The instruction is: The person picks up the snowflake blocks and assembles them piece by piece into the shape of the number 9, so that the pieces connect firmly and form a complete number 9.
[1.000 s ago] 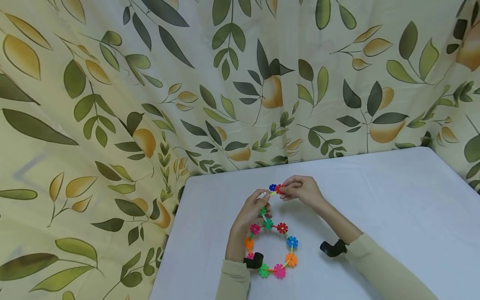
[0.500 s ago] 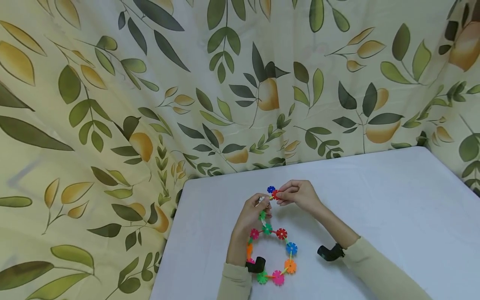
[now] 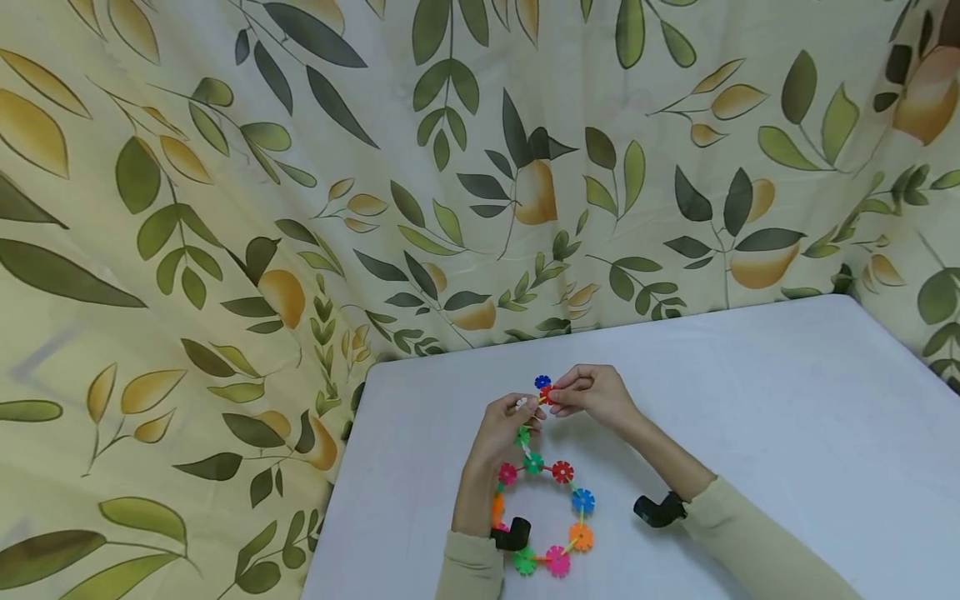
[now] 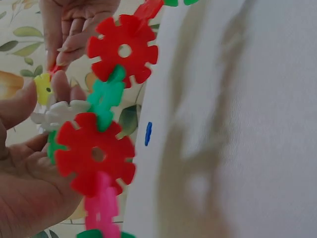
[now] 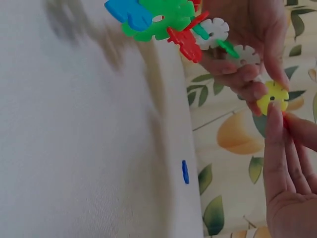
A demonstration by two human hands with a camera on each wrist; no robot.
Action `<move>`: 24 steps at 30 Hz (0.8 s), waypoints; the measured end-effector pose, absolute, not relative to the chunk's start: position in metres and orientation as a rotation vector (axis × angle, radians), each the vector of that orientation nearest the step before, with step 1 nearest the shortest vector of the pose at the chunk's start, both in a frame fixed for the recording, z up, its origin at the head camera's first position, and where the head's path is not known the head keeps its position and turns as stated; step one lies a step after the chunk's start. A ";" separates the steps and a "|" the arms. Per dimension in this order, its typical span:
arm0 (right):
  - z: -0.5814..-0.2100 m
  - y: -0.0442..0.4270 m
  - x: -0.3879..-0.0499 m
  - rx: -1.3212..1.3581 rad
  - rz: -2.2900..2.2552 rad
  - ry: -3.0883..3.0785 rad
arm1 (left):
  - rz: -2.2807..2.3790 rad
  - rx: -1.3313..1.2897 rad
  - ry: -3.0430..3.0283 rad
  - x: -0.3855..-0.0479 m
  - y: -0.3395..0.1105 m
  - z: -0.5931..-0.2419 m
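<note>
A chain of colourful notched plastic discs, closed into a ring with a tail, runs up to my left hand. That hand holds the tail near a white disc, its thumb by a yellow disc. My right hand pinches a red disc at the edge of the yellow one. Fingers hide most of the red disc in the right wrist view, so how far the two slot together cannot be told. Just beyond the hands, a loose blue disc lies on the table.
A white-covered table spreads under both hands, widest to the right. Behind and left of it hangs a leaf-and-fruit patterned curtain. Black wrist cameras sit at both cuffs.
The right hand has brought the red disc left and nearer to me, away from the blue disc. The left hand has drawn slightly toward me, and the head view has shifted a little.
</note>
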State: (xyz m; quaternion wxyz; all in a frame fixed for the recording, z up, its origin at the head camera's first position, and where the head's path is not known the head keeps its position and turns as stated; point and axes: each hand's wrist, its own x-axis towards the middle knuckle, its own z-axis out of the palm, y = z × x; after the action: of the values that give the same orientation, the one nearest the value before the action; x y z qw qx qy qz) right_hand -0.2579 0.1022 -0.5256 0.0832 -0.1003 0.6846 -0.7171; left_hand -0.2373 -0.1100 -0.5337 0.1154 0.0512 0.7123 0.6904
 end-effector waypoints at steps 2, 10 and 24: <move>-0.526 0.103 -0.258 -0.311 -2.132 2.064 | 1.994 0.153 2.091 -0.237 -0.112 -0.533; -0.537 0.105 -0.277 -0.257 -1.932 2.343 | 1.935 0.121 2.122 -0.237 -0.120 -0.530; -0.563 0.092 -0.312 -0.482 -1.181 2.804 | 1.967 0.177 2.088 -0.239 -0.117 -0.533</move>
State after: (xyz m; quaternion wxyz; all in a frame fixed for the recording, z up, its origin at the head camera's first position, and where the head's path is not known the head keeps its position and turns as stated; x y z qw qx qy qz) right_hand -0.3124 0.0920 -0.5626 0.0307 -0.1565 0.9098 -0.3832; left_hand -0.2393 -0.1174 -0.5333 0.1335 0.0612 0.7201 0.6782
